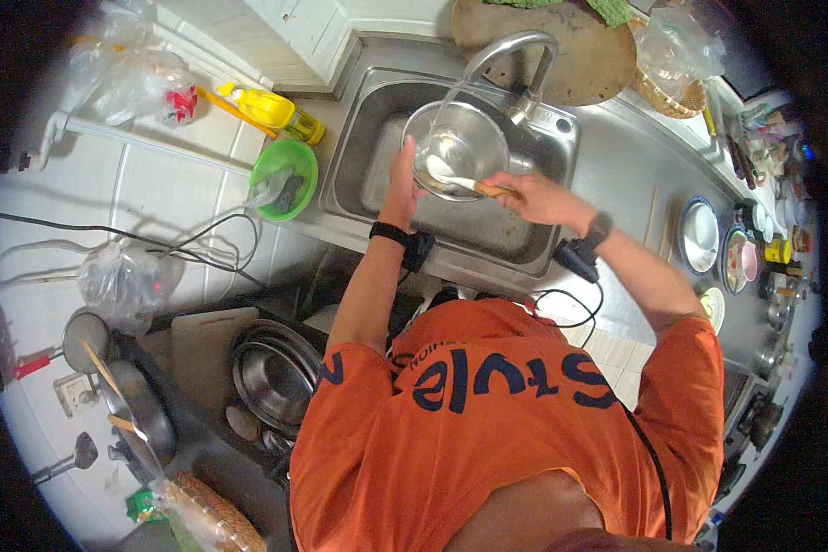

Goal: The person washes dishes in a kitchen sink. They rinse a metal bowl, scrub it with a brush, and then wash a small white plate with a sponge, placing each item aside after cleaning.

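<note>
Over the stainless steel sink [386,165], my left hand [403,179] grips the left side of a metal bowl [479,141]. My right hand [535,196] holds the wooden handle of a white-headed spoon [448,172], whose head is inside the bowl. From the curved metal faucet [507,45], water runs into the bowl. Some small pale bits lie at the bottom of the bowl. Both my wrists wear dark straps with small black devices.
Left of the sink stand a green plastic basket [303,162] and a yellow detergent bottle [269,110]. A round wooden board [579,62] lies behind the faucet. Bowls on plates [690,255] sit on the right counter. Nested metal basins [276,376] and a wok [145,407] are at lower left.
</note>
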### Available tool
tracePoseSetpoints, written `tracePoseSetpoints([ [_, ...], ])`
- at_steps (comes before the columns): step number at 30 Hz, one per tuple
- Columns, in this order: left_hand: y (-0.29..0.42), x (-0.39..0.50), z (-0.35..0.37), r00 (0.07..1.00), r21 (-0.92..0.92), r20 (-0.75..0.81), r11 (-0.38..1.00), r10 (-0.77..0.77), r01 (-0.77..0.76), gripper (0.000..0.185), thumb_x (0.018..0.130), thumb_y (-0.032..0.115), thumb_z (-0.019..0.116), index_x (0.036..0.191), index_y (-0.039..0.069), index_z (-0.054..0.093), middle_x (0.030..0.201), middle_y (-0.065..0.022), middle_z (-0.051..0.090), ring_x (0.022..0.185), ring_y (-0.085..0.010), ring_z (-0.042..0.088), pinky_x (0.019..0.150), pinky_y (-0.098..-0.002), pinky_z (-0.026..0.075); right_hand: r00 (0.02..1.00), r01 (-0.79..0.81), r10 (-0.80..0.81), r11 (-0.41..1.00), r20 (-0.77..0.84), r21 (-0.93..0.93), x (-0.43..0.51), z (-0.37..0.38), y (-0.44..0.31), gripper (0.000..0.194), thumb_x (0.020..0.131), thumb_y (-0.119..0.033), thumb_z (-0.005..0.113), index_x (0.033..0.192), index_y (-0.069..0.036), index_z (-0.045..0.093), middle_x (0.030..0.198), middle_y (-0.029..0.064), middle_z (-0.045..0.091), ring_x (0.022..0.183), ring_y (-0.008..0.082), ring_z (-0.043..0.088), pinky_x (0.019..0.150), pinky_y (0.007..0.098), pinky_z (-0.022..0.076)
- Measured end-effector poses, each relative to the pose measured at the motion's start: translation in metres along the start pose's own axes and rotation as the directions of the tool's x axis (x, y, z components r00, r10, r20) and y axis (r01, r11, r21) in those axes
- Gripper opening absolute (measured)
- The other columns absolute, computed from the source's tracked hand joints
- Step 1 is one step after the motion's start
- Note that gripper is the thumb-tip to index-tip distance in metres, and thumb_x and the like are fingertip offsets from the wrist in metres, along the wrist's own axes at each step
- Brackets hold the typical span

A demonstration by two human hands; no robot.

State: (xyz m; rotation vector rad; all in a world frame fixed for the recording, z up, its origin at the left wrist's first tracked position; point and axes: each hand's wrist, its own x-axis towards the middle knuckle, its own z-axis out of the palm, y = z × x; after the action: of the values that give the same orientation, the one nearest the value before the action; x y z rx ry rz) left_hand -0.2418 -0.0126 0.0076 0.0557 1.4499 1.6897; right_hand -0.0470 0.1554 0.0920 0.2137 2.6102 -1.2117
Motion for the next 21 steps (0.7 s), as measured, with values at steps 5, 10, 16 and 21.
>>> tracePoseSetpoints([
  [5,-0.021,-0.003,0.001,0.993,-0.068,-0.013,0.991,-0.118,0.117,0.077,0.085,0.068,0.051,0.139,0.013,0.043,0.131,-0.0072,0.055,0.113,-0.0221,0.057,0.088,-0.044,0.049,0.97,-0.139,0.064,0.939,-0.236,-0.314,0.026,0.024,0.012,0.033,0.096,-0.02,0.047,0.128,-0.025,0.049,0.081,0.0204,0.066,0.078,0.0395,0.066,0.066,0.0469,0.0524],
  [10,-0.024,0.009,-0.001,0.996,-0.018,-0.082,0.999,0.029,-0.03,0.079,0.087,0.062,0.054,0.143,0.01,0.037,0.139,-0.0121,0.046,0.122,-0.0269,0.05,0.097,-0.0469,0.042,0.97,-0.238,0.185,0.853,-0.157,-0.465,0.016,0.001,0.03,0.035,0.095,-0.018,0.045,0.129,-0.024,0.048,0.082,0.0167,0.067,0.077,0.0382,0.066,0.064,0.0464,0.0528],
  [16,-0.023,0.017,0.009,0.963,0.083,-0.176,0.978,0.203,-0.191,0.076,0.092,0.05,0.054,0.148,0.006,0.028,0.144,-0.0182,0.038,0.124,-0.0276,0.048,0.1,-0.0353,0.041,0.998,-0.054,0.052,0.996,0.028,0.075,0.006,0.012,0.018,0.031,0.095,-0.021,0.053,0.126,-0.017,0.052,0.107,0.0171,0.065,0.097,0.0348,0.063,0.083,0.0435,0.0493],
  [21,-0.015,0.005,0.015,0.988,0.011,-0.152,1.0,0.015,-0.013,0.072,0.094,0.048,0.052,0.148,0.008,0.028,0.144,-0.0176,0.038,0.126,-0.0296,0.047,0.1,-0.0376,0.042,0.962,-0.129,0.113,0.99,-0.25,-0.049,0.042,0.017,0.02,0.03,0.095,-0.021,0.053,0.125,-0.018,0.052,0.09,0.0201,0.066,0.081,0.0384,0.065,0.07,0.0452,0.0518],
])
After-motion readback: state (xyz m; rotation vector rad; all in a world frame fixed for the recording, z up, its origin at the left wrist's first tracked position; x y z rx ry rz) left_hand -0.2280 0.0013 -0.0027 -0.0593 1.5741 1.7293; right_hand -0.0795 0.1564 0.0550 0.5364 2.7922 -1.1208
